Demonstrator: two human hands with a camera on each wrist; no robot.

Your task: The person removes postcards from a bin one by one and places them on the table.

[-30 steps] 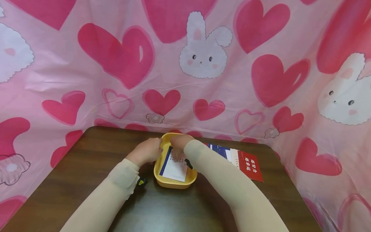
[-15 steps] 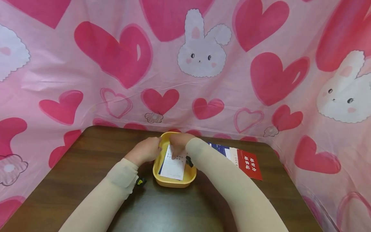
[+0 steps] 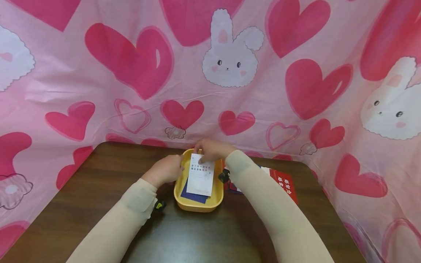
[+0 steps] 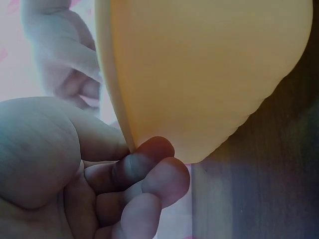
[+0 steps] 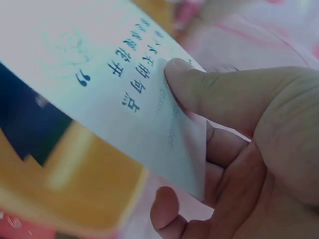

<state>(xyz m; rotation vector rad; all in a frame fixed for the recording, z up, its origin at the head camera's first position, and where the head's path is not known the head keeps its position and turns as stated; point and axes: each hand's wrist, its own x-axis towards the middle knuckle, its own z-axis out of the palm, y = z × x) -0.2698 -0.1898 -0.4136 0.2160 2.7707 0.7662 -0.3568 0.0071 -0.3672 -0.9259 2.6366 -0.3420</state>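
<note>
A yellow plastic tray (image 3: 194, 209) sits toward the back of the table. At its left rim is my left hand (image 3: 167, 168), thumb and fingers pinching the edge, as the left wrist view shows on the tray's wall (image 4: 209, 64). My right hand (image 3: 215, 149), over the tray's far end, pinches a white card (image 3: 199, 184) by its top edge. Printed characters and a faint drawing show on this card (image 5: 94, 104) in the right wrist view, with the thumb (image 5: 219, 92) across its face. Under it in the tray lies a dark blue card (image 3: 193, 196), partly covered.
Right of the tray, a red card with white characters (image 3: 283, 182) lies among several other cards, partly hidden by my right sleeve (image 3: 263, 197). The dark wooden table (image 3: 98, 182) ends at a pink curtain (image 3: 210, 98) with hearts and rabbits.
My right hand has come up from inside the tray toward its far end, lifting the white card and uncovering more of the blue one. The left hand stays on the rim.
</note>
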